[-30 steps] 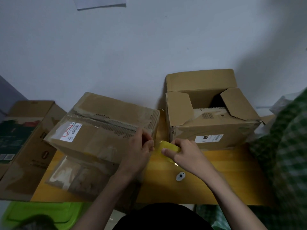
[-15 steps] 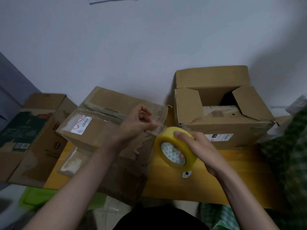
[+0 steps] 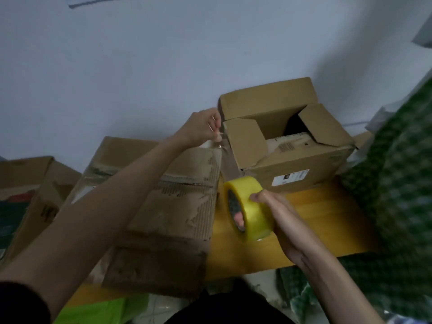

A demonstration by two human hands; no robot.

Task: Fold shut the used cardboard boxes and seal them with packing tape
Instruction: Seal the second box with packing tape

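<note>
The right hand (image 3: 278, 216) grips the yellow tape roll (image 3: 249, 208) above the wooden table (image 3: 327, 216), thumb on its outer face and a fingertip inside the core. The left hand (image 3: 201, 128) pinches the tape's free end (image 3: 221, 146) between closed fingertips, stretched up over the closed box (image 3: 168, 206), beside the open box (image 3: 287, 146).

bare tabletop (image 3: 327, 213) right of worn box (image 3: 168, 213), below open box (image 3: 301, 174)

Glossy yellow plastic tape roll (image 3: 251, 206); scuffed matt cardboard box (image 3: 168, 206); smooth wooden table (image 3: 322, 213).
</note>
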